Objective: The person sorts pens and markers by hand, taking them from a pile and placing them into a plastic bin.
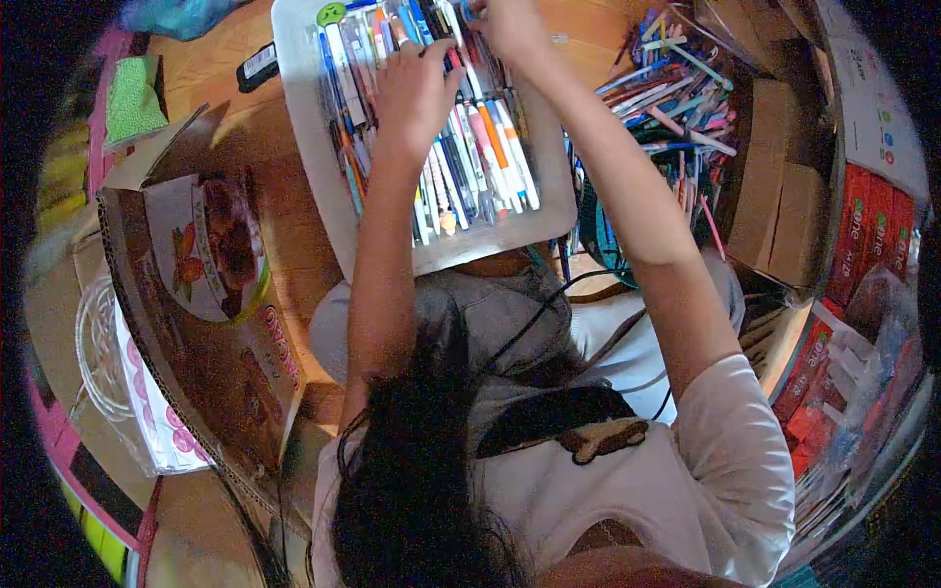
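1. We see the left hand [417,93] lying palm-down on the row of pens [461,147] that fills the grey tray [314,147]. Fingers bent, tips pressed among the pen barrels; can't tell if any one pen is pinched.
2. Right hand [510,29] at top edge of the view, over the far end of the same tray. Fingers curled on pen ends there; grip partly cut off by the frame, so we can't tell what it pinches.
3. Pens in the tray lie side by side, roughly parallel, caps toward us. Colours: blue, orange, white, black.
4. Tray rests across the lap, near edge just above the grey shorts [490,304].
5. R of the tray: loose pile of pens [676,108], mixed blue and pink, crossing at all angles, well apart from the left hand, near the right forearm.
6. Further R: brown cartons [784,196], then red boxes [872,235] stacked along the edge.
7. L of the tray: open cardboard box [206,294] w/ fruit picture on its flap, on wooden floor [211,69]. Green cloth [132,98] at far L.
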Available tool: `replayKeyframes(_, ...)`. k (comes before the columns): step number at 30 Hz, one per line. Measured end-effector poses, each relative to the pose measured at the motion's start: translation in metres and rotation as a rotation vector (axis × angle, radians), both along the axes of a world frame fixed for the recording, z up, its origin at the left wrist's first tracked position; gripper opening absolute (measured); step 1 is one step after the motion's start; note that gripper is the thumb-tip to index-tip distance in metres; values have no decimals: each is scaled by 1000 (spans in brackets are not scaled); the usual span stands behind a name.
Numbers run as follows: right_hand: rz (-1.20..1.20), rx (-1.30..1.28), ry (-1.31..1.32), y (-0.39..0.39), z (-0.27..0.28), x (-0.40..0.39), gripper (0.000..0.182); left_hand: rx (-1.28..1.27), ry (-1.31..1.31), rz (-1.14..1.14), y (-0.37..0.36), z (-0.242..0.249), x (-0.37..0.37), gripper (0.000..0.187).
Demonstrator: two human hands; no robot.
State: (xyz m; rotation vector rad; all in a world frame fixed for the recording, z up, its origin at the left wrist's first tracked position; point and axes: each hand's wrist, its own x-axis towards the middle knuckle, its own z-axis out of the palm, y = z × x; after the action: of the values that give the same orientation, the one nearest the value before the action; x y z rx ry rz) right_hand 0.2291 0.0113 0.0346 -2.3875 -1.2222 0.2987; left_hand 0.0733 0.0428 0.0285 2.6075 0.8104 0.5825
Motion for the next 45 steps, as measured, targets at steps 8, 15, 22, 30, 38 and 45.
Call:
replayKeyframes(8, -64, 390, 196, -69, 50, 24, 15, 3, 44, -111, -22, 6, 11, 34)
replayKeyframes(15, -13, -96, -393, -158, 10, 167, 44, 6, 57, -78, -29, 13, 14, 33)
replayKeyframes(22, 461, -242, -586, -149, 4, 209, 48, -53, 3, -78, -27, 9, 15, 33)
replayKeyframes(30, 318, 102, -676, -138, 22, 199, 20, -74, -1, -69, -25, 10, 13, 32)
replayKeyframes(38, 90, 270, 57, -60, 137, 57, 20, -71, 24, -42, -21, 11, 11, 28)
replayKeyframes(45, 165, -98, 0, -8, 57, 33, 28, -72, -24, 25, -20, 10, 16, 29)
